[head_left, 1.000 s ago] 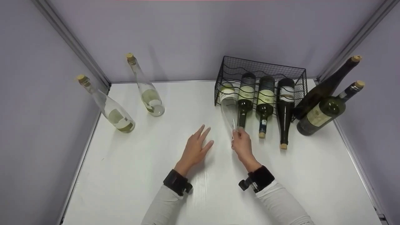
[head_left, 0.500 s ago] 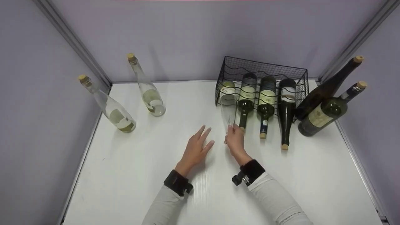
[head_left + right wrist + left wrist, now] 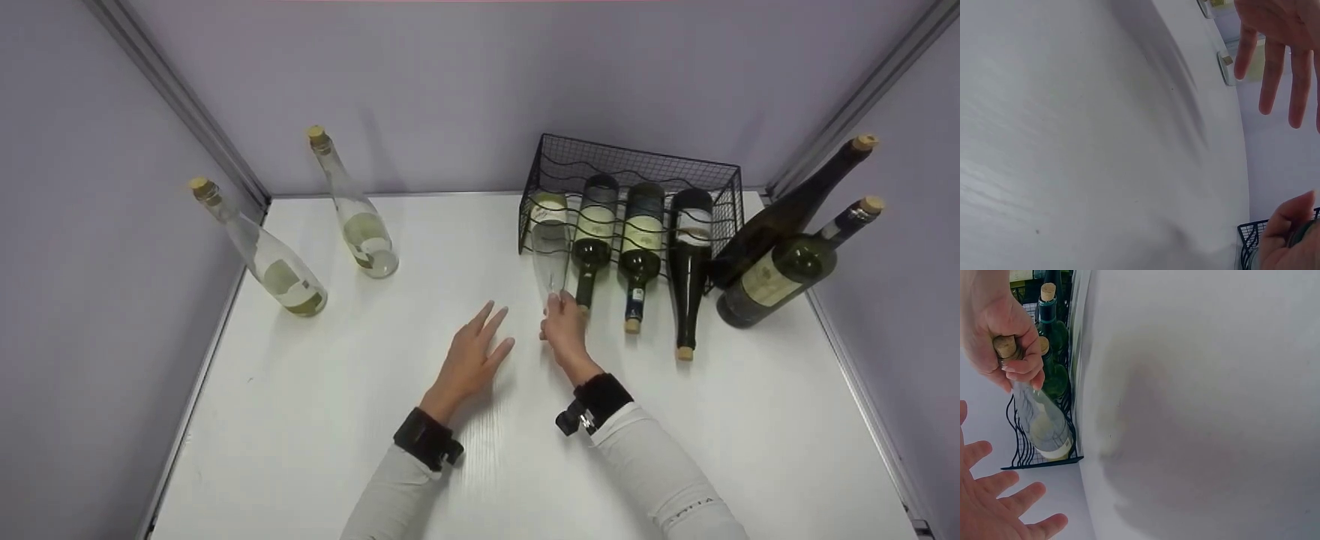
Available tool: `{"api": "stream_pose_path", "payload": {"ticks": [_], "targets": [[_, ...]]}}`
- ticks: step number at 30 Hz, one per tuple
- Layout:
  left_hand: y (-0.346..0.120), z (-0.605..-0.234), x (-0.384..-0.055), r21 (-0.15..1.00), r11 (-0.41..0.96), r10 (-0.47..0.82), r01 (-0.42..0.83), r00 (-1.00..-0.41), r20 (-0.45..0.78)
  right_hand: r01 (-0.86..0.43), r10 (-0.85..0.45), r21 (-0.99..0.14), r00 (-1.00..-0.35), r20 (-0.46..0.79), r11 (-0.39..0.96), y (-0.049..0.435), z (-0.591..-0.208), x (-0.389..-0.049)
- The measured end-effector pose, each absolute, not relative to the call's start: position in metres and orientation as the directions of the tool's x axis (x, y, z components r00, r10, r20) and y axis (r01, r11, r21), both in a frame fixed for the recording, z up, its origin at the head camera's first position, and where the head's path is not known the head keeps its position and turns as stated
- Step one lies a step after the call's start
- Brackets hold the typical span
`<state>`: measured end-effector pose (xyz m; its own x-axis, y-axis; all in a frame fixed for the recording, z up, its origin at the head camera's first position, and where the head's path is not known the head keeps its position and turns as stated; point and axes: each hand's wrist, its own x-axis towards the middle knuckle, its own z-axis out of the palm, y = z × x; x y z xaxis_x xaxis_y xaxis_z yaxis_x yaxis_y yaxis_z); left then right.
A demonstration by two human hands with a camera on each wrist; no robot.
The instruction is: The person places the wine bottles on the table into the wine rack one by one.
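My right hand (image 3: 566, 328) grips the corked neck of a clear glass bottle (image 3: 551, 251). That bottle lies in the leftmost slot of a black wire rack (image 3: 637, 154), its labelled base inside and its neck pointing toward me. In the left wrist view, the right fingers curl round the neck just below the cork (image 3: 1005, 346). My left hand (image 3: 466, 364) hovers to the left with fingers spread, holding nothing. Beside the clear bottle, two green wine bottles (image 3: 592, 251) (image 3: 640, 262) and a dark slim bottle (image 3: 686, 285) lie in the rack, corks toward me.
Two clear corked bottles (image 3: 262, 259) (image 3: 360, 217) stand at the left of the white table (image 3: 360, 420). Right of the rack stand a dark brown bottle (image 3: 780, 202) and a green wine bottle (image 3: 784, 266). Grey walls (image 3: 420, 90) enclose the table.
My right hand has shifted left and slightly away from me, bringing the clear bottle's neck over and its base deeper into the rack. The left hand has stayed nearly still.
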<state>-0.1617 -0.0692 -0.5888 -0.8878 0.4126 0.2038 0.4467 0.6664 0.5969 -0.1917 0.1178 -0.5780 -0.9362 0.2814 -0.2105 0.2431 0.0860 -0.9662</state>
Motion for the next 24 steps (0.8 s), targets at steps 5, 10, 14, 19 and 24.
{"api": "stream_pose_path", "payload": {"ticks": [5,10,14,19,24], "targets": [[-0.070,-0.588,-0.161,0.593,0.664,0.420,0.456,-0.883,0.209,0.304,0.249,-0.951,-0.927,-0.281,0.059,0.116,-0.579,-0.194],[-0.071,-0.590,-0.161,0.592,0.661,0.422,0.462,-0.881,0.215,0.353,0.194,-0.935,-0.920,-0.341,0.029,0.111,-0.580,-0.195],[-0.071,-0.591,-0.161,0.586,0.659,0.421,0.471,-0.877,0.230,0.387,0.164,-0.922,-0.910,-0.381,0.003,0.108,-0.579,-0.197],[-0.072,-0.590,-0.161,0.586,0.656,0.425,0.476,-0.874,0.234,0.429,0.107,-0.903,-0.898,-0.426,0.004,0.106,-0.580,-0.199],[-0.072,-0.590,-0.162,0.575,0.657,0.432,0.487,-0.869,0.242,0.421,0.076,-0.907,-0.904,-0.422,-0.029,0.105,-0.582,-0.199]]}}
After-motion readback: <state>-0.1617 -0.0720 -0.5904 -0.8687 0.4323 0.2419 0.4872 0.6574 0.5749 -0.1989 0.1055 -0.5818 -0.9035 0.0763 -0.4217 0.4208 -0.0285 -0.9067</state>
